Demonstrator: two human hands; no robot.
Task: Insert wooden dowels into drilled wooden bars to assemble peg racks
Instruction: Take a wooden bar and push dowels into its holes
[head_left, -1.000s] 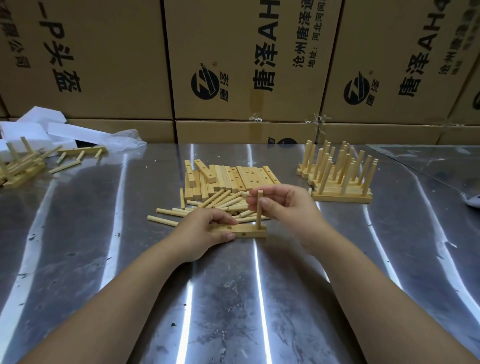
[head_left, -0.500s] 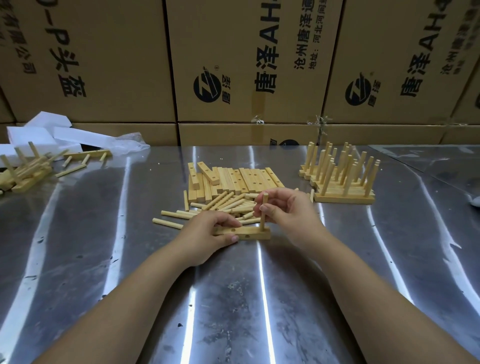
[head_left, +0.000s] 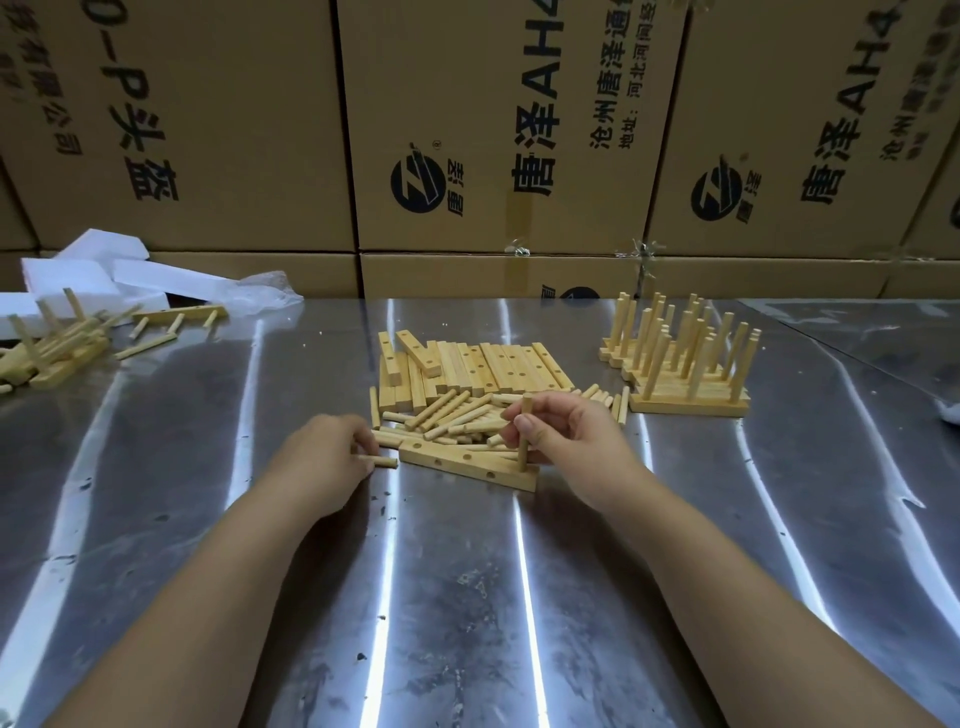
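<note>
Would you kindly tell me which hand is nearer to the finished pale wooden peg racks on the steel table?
Right. The right hand is just left of the finished pale wooden peg racks, pinching an upright wooden dowel; the left hand lies farther left, past the drilled wooden bar.

The near half of the bench (head_left: 467, 623) is bare metal crossed only by two forearms, and a broad bare strip runs back on the left, between the middle pile and the heap of racks (head_left: 57, 348) and foam blocks (head_left: 93, 270) at the far-left corner. In the middle, the drilled bars (head_left: 493, 364), loose dowels (head_left: 452, 415) and near bar (head_left: 467, 466) with its upright dowel (head_left: 525, 431) block the way. They are flanked by the left hand (head_left: 322, 457), which pinches a short dowel (head_left: 383, 462), and the right hand (head_left: 569, 441), which grips the upright one, and they reach almost to the finished racks (head_left: 685, 379) on the right. Cardboard boxes (head_left: 493, 130) wall the far edge.
</note>
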